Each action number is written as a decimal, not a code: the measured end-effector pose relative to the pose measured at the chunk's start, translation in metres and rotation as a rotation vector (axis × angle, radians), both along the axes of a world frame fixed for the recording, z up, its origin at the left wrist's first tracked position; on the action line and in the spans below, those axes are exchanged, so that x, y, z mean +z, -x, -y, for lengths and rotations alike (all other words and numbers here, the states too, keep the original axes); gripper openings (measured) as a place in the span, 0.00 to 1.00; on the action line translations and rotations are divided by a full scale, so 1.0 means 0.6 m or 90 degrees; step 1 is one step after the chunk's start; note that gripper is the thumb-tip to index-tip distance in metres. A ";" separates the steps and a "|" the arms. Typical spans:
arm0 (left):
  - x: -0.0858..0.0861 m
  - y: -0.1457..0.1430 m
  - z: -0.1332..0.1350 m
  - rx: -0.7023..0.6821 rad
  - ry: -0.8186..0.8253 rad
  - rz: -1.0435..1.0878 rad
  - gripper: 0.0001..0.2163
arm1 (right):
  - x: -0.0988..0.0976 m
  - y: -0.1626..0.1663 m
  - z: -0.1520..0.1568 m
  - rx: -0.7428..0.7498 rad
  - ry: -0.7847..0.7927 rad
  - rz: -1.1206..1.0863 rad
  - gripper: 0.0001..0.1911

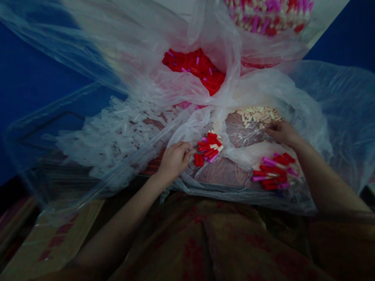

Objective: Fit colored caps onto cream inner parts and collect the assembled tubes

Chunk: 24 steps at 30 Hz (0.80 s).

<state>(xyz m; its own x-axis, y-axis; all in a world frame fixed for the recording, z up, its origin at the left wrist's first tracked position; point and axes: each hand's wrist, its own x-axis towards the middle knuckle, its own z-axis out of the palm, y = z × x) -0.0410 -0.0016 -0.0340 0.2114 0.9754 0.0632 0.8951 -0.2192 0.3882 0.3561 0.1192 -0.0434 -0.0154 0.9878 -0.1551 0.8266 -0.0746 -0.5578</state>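
My left hand (175, 159) is closed in a pinch, its fingertips beside a small pile of red, pink and cream pieces (210, 147). Something small and pale shows at those fingertips, too unclear to name. On the other side, my right hand (279, 131) reaches to the near edge of a heap of short cream pegs (258, 115). Its thumb and fingers come together there, and I cannot make out what is between them. Below the right wrist lies a second pile of red, pink and cream pieces (274, 171). All three groups rest on clear plastic sheeting (225, 173).
Clear, short tube-like pieces (117, 132) are heaped at left in a clear plastic bag (29, 175). Behind, an open bag holds red and pink pieces (197, 66). A container of mixed pieces (269, 17) stands at the back right. A cardboard box (55, 238) is at lower left.
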 end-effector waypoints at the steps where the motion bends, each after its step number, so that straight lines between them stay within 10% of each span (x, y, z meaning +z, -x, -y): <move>1: -0.003 0.001 0.010 -0.027 0.013 -0.026 0.09 | 0.006 0.005 0.006 -0.014 0.002 -0.096 0.10; 7: -0.020 -0.046 0.044 0.019 -0.003 -0.173 0.19 | 0.045 0.075 0.060 -0.056 0.115 -0.662 0.09; 17: -0.024 -0.071 0.050 0.005 -0.015 -0.264 0.08 | 0.053 0.160 0.135 -0.043 0.193 -0.729 0.11; 24: -0.014 -0.053 0.073 -0.048 -0.091 -0.085 0.06 | 0.039 0.191 0.177 -0.003 0.253 -0.743 0.16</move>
